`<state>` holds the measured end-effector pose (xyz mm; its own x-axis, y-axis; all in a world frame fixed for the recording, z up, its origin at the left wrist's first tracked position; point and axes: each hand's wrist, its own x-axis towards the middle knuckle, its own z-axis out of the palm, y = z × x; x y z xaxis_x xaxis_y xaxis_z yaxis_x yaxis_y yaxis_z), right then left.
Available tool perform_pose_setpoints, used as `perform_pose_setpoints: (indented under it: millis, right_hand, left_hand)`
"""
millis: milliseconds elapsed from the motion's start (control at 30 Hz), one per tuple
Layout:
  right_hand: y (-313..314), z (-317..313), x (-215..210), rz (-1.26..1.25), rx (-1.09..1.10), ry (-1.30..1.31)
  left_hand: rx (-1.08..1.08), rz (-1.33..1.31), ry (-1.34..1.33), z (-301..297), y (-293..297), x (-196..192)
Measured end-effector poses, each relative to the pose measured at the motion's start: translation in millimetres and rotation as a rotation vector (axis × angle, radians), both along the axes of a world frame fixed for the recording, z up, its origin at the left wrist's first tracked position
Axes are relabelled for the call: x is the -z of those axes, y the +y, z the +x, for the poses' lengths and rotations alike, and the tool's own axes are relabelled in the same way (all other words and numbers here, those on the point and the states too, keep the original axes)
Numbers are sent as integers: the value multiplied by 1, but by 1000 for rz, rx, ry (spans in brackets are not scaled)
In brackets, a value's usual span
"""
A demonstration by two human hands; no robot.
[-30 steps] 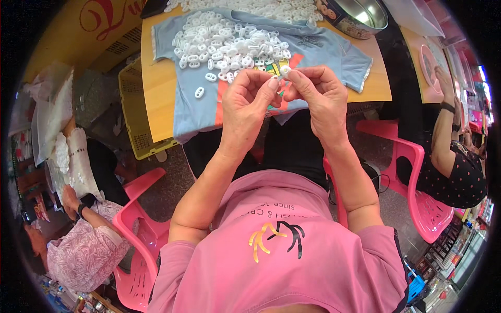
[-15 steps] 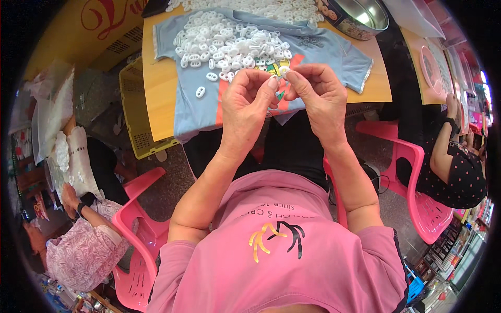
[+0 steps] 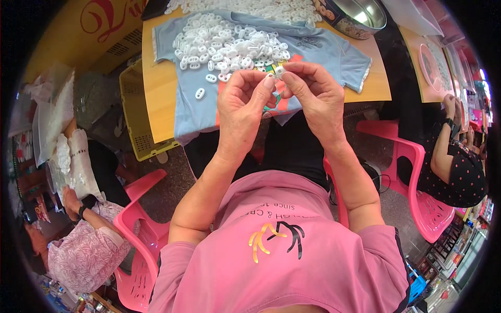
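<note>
Between my two hands, over the near edge of the table, is a small white plastic piece [image 3: 279, 72]. My right hand [image 3: 314, 96] pinches it between thumb and forefinger. My left hand [image 3: 244, 99] is closed in a pinch right beside it, fingertips almost meeting the right ones; what lies in its grip is too small to make out. Just beyond my hands is a heap of white oval plastic pieces with two holes [image 3: 229, 44], spread on a light blue T-shirt [image 3: 193, 112]. One single oval piece [image 3: 200, 94] lies apart, left of my left hand.
The T-shirt covers much of a wooden table [image 3: 159, 112]. More white pieces [image 3: 250, 7] lie at its far side, near a round metal tin [image 3: 360, 21]. A yellow crate [image 3: 136, 112] stands at the left. People sit on pink chairs [image 3: 412, 177] on both sides.
Both hands have shifted slightly left, still pinching close together. The white piece in my right fingers is turned a little. The heap looks the same.
</note>
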<state>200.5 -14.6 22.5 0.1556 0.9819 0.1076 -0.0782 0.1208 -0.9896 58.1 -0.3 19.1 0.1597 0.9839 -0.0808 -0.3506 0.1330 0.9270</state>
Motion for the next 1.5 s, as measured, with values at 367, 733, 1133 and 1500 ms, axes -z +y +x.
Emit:
perform_pose_setpoints:
  millis: [367,733,1133,1500]
  right_hand:
    - [2,0,-1,5,-34,-51]
    - [-1,-13,4,-15,41,49]
    - [3,-1,-9,-181,-224,413]
    - [-3,-11,-10,-219,-354,604]
  left_hand:
    - [43,-9,-23,0,1,-1]
    - [4,-21,-85,-1,4,7]
    - [116,258,-25,-7,9,26]
    - [236,314,-180,-8,2,23]
